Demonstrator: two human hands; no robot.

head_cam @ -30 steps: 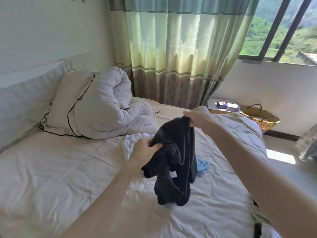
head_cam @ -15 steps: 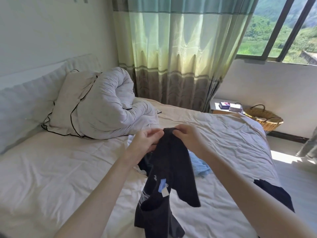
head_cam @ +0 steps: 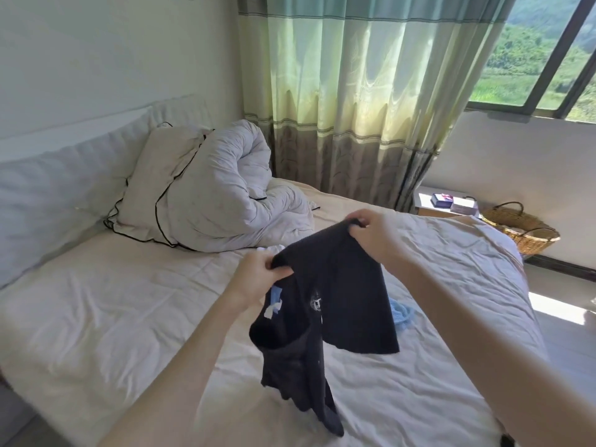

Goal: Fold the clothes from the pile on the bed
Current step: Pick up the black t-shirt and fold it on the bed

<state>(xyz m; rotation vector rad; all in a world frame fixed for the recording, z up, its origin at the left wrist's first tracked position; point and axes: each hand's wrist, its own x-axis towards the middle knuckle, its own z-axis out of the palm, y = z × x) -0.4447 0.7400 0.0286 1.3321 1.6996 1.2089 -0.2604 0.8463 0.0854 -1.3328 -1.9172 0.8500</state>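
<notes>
Sunlit bedroom, with a wide bed (head_cam: 96, 317) under cream sheets. Far to the left of the hands, a pillow (head_cam: 145, 185) leans at the headboard, a rolled duvet (head_cam: 232, 195) against it. The left hand (head_cam: 258, 279) pinches one top corner of a dark garment (head_cam: 335, 301), fingers curled round the cloth. The right hand (head_cam: 377, 233), higher and farther away, grips the other corner the same way. The garment hangs between them above the sheet, its lower end trailing down toward the bed. Just below the right forearm lies a light blue cloth (head_cam: 401, 312). Beyond the right hand hang green curtains (head_cam: 354, 108); farther right sits a wicker basket (head_cam: 522, 227) on the floor.
</notes>
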